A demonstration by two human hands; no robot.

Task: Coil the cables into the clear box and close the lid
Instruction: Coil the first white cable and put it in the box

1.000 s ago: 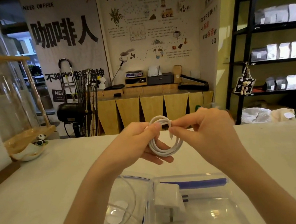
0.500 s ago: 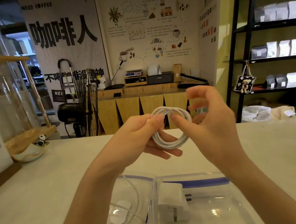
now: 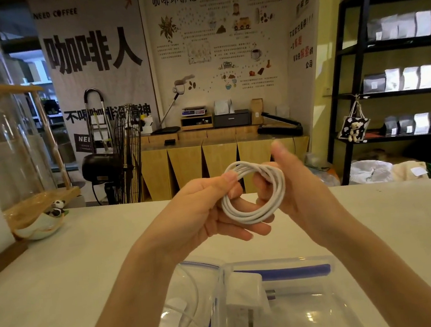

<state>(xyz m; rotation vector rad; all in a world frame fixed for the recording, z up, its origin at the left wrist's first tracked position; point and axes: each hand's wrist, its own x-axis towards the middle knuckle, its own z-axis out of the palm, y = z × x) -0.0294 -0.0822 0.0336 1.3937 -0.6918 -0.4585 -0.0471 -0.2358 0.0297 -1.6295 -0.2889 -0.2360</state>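
Pinching the coiled white cable (image 3: pixel 253 190) at its 10 o'clock edge, the left hand (image 3: pixel 202 214) holds it above the desk (image 3: pixel 58 266); the right hand (image 3: pixel 294 188) curls fingers through its 3 o'clock side. The clear box (image 3: pixel 324 313) lies open directly below at 6 o'clock, roughly equally near both hands.

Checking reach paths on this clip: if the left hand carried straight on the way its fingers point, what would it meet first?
The left hand points rightward, so it would likely meet the right hand first; both already hold the white cable coil between them. Depth is hard to judge.
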